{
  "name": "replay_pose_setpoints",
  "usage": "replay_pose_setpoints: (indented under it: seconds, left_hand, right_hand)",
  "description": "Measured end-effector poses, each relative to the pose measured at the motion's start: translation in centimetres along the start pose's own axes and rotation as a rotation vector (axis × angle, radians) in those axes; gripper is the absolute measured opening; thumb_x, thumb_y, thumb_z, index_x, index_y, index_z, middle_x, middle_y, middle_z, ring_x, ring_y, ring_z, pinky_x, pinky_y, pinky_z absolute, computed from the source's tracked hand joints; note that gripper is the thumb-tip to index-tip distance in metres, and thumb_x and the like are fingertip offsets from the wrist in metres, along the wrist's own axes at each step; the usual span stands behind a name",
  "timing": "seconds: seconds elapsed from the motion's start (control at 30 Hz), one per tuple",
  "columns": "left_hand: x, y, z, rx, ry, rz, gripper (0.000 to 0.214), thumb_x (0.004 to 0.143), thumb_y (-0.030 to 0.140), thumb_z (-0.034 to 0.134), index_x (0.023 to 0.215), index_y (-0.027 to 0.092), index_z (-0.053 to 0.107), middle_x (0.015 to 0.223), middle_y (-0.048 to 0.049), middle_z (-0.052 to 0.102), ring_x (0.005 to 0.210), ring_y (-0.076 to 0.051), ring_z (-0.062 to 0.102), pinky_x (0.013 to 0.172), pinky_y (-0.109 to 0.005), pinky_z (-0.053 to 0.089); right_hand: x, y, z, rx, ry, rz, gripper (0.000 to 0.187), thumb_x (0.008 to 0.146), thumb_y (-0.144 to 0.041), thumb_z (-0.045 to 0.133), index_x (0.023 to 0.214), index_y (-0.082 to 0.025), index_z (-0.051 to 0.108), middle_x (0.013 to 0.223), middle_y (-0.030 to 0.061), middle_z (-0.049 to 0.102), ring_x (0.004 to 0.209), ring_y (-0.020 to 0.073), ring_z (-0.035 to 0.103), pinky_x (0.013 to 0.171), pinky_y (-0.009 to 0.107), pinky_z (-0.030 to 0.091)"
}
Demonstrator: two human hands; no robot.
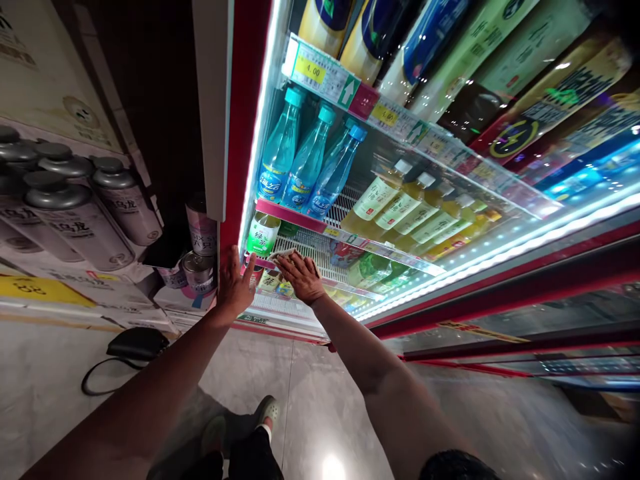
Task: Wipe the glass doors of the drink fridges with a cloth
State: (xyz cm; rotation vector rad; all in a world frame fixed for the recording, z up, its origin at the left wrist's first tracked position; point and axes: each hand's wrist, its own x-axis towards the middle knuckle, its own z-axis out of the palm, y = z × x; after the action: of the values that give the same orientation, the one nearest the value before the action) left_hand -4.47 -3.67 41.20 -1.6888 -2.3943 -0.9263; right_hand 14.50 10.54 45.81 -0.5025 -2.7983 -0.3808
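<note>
My right hand point(300, 275) presses a pale folded cloth point(284, 255) against a lower wire shelf point(320, 261) inside a lit drinks fridge. The cloth lies under my fingers and is mostly covered by them. On the red left frame point(233, 200) of the fridge rests my left hand point(236, 285), its fingers stretched and apart, with the thumb toward the shelf. A green-labelled tea bottle point(263, 233) stands upright just above both hands. Blue soda bottles point(295, 157) fill the left of the shelf over it.
Several pale-labelled tea bottles point(395, 207) stand farther right, under a price rail point(350, 90). Left of the fridge are stacked grey-capped cans point(75, 207). A black bag point(137, 343) with a strap lies on the grey floor. The fridge door point(480, 293) extends to the right.
</note>
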Motion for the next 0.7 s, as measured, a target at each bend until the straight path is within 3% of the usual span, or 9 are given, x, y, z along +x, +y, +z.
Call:
replay_pose_setpoints:
  seconds: [0.1,0.27,0.5,0.7]
  left_hand:
    - [-0.1,-0.5,-0.5,-0.026,0.038,-0.062,0.091,0.087,0.018,0.063,0.166,0.013,0.019,0.171,-0.0223,-0.019,0.160,-0.042,-0.007,0.126,-0.064,0.022]
    - [0.6,-1.1,-1.0,-0.027,0.020,-0.120,0.094,0.087,0.020,0.063,0.166,0.010,0.015,0.172,-0.0256,-0.013,0.161,-0.042,-0.003,0.124,-0.065,0.025]
    - [0.6,-1.6,-1.1,-0.030,0.037,-0.070,0.095,0.084,0.020,0.065,0.166,0.010,0.017,0.172,-0.0263,-0.010,0.161,-0.042,0.002,0.124,-0.060,0.029]
    - [0.8,-1.9,-1.2,-0.032,0.066,-0.042,0.094,0.085,0.019,0.064,0.164,0.006,0.017,0.172,-0.0294,-0.007,0.162,-0.040,-0.001,0.125,-0.059,0.026]
  right_hand:
    - [0.0,0.4,-1.2,-0.007,0.005,-0.006,0.062,0.102,-0.012,0.041,0.158,-0.038,0.043,0.160,-0.0040,0.052,0.154,0.0194,0.040,0.130,0.042,0.022]
    - [3.4,-1.5,-1.6,-0.018,0.145,0.118,0.061,0.104,-0.018,0.042,0.162,-0.035,0.035,0.164,0.0013,0.046,0.159,0.0283,0.031,0.130,0.055,0.015]
    - [3.1,-2.3,-0.7,0.028,0.049,-0.109,0.060,0.104,-0.013,0.039,0.160,-0.036,0.040,0.162,-0.0048,0.049,0.156,0.0160,0.036,0.130,0.040,0.023]
    - [5.2,-2.8,-1.9,-0.008,0.136,0.029,0.060,0.106,-0.021,0.040,0.164,-0.035,0.032,0.166,-0.0024,0.043,0.159,0.0248,0.030,0.131,0.050,0.017]
